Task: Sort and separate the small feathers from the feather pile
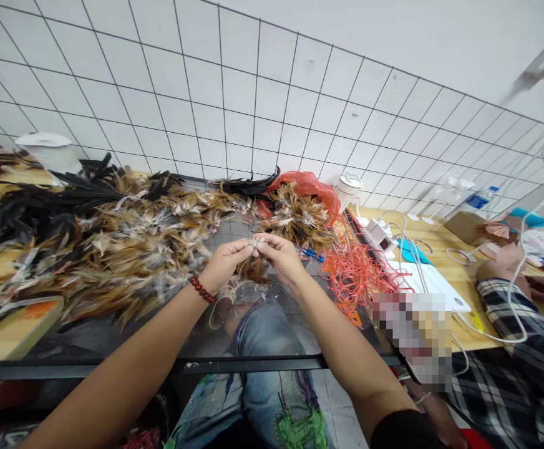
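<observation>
Over the glass tabletop, my left hand and my right hand meet with thumbs and forefingers pinched together. Between the fingertips is a pale, small bit that looks like quill ends. A small tuft of brown feathers shows just below the hands and seems to belong to it; the join is hidden by the fingers. Left of my hands spreads a large heap of brown, white and black feathers. Just beyond my right hand, more brown feathers lie against a red plastic bag.
Tangled orange-red strips lie to the right, near blue scissors. Farther right are a white board, cables and a charger. Another person's plaid sleeve is at the right. A black wire grid stands behind.
</observation>
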Demonstrator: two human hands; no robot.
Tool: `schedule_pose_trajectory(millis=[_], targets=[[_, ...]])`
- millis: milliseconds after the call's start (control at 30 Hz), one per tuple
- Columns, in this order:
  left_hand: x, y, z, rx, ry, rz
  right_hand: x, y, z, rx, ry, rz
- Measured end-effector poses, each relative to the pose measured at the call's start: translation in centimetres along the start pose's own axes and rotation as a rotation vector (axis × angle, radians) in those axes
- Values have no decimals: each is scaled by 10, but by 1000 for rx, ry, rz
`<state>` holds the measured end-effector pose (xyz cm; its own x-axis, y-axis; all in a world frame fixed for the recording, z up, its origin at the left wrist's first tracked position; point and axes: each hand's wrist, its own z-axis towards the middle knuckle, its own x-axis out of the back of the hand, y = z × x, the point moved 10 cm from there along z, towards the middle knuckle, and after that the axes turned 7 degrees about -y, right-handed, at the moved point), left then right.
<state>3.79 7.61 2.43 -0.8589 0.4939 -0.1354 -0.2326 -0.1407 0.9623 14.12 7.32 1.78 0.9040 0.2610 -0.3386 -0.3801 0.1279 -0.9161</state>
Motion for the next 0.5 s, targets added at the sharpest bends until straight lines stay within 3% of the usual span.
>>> schedule_pose_trajectory(millis=[100, 333, 500], targets=[[-1, 0, 0, 11, -4, -7, -4, 1, 0, -18, -44, 17], [0, -2, 2, -1, 1, -39, 2, -8, -1, 61, 49, -10], [0, -9, 1, 62, 10, -93, 1, -13, -2, 102, 64, -51]])
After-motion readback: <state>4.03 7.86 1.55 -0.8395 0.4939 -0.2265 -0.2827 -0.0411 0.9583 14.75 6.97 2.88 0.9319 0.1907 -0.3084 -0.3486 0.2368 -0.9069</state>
